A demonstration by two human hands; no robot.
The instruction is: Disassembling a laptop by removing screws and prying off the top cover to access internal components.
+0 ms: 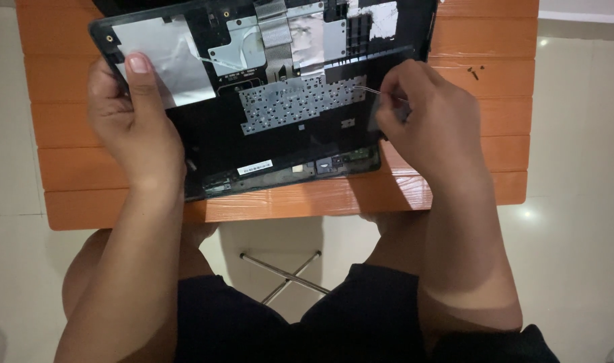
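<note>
An opened black laptop shell (pixel 280 144) lies on an orange slatted table (pixel 475 154), its inside facing up with silver foil patches and a grey perforated keyboard backplate (pixel 300 101). My left hand (pixel 129 121) grips the shell's left edge, thumb resting on a foil sheet (pixel 166 54). My right hand (pixel 424 117) pinches thin metal tweezers (pixel 369 90), whose tips reach the right end of the backplate.
Two small dark screws (pixel 475 70) lie on the table at the right. A flat ribbon cable (pixel 274 30) runs down the shell's middle. Below the table are my knees, a stool's crossed metal bars (pixel 283 272) and pale floor tiles.
</note>
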